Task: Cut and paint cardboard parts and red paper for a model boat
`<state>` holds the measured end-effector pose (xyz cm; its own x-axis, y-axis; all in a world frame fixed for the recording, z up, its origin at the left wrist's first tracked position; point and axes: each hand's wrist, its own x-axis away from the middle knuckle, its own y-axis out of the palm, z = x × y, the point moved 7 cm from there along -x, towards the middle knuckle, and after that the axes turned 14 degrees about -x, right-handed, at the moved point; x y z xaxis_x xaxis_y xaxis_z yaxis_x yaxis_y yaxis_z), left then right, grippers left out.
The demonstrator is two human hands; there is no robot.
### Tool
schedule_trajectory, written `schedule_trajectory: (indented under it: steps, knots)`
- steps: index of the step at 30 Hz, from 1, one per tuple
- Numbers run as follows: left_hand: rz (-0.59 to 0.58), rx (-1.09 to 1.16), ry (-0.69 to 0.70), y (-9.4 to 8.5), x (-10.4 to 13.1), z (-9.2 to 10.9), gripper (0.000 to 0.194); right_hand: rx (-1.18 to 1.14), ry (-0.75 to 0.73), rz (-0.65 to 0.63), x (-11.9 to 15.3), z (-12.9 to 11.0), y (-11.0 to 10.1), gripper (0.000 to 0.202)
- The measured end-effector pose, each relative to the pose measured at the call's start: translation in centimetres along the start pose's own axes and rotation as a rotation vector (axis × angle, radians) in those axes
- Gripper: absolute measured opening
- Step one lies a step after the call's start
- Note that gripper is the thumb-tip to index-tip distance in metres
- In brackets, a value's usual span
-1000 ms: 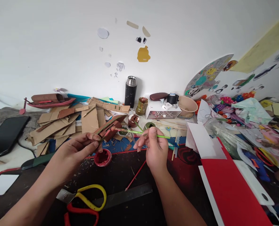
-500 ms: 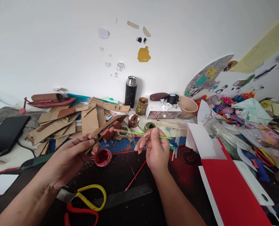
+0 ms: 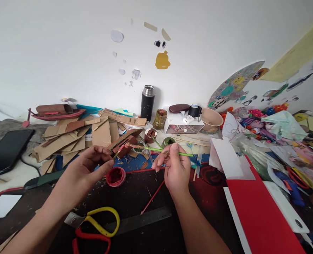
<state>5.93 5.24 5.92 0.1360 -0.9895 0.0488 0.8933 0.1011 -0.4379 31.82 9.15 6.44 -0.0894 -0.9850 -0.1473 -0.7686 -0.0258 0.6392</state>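
Note:
My right hand (image 3: 174, 165) pinches a thin green brush (image 3: 152, 149), whose reddish tip points left. My left hand (image 3: 95, 164) has its fingers curled around a small thin stick (image 3: 116, 154), mostly hidden by the fingers, close to the brush tip. Just beyond them lies a brown model boat (image 3: 125, 147). Below the brush, an open jar of red paint (image 3: 115, 177) stands on the dark mat. Behind the brush are an open brown jar (image 3: 150, 135) with a green stick across it and an open green jar (image 3: 168, 141).
Scissors (image 3: 102, 211) and a metal ruler (image 3: 143, 219) lie in front. Cardboard pieces (image 3: 66, 141) pile up at the left, near a phone (image 3: 10, 150). A black flask (image 3: 147, 104) stands by the wall. Red card (image 3: 259, 215) lies at the right.
My left hand's fingers have shifted and spread somewhat around the thin stick, whose lower end no longer shows below them. My right hand and the brush are nearly where they were.

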Motion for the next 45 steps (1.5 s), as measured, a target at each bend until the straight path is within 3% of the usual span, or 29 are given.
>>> schedule_trajectory:
  steps: [5, 13, 20, 25, 31, 37, 42, 45]
  knots:
    - [0.015, -0.121, 0.051, 0.1, 0.1, 0.0, 0.032, -0.009, 0.003, -0.02, 0.4, -0.1, 0.4, 0.051]
    - [0.012, -0.136, 0.079, 0.1, 0.3, 0.2, 0.03, 0.018, 0.034, -0.104, 1.0, 0.3, 1.4, 0.05]
    - [0.03, -0.163, 0.075, 0.1, 0.5, -0.1, 0.03, 0.001, -0.014, -0.051, 0.7, -0.1, 0.8, 0.048]
    - [0.057, -0.184, 0.084, 0.2, 0.4, -0.3, 0.029, 0.012, 0.051, -0.133, 1.3, 0.6, 1.7, 0.048]
    - [0.078, -0.23, 0.076, 0.1, 0.6, 0.1, 0.031, -0.003, 0.003, -0.066, 0.8, 0.2, 1.0, 0.048]
    - [0.079, -0.281, 0.096, 0.1, 0.8, 0.0, 0.032, 0.027, 0.041, -0.125, 1.1, 0.5, 1.6, 0.048]
    - [0.095, -0.285, 0.106, 0.0, 0.7, -0.1, 0.032, 0.032, -0.004, -0.053, 0.7, 0.2, 0.8, 0.049]
    - [0.103, -0.318, 0.09, 0.0, 0.7, 0.0, 0.035, 0.023, 0.008, -0.086, 0.8, 0.2, 1.1, 0.049]
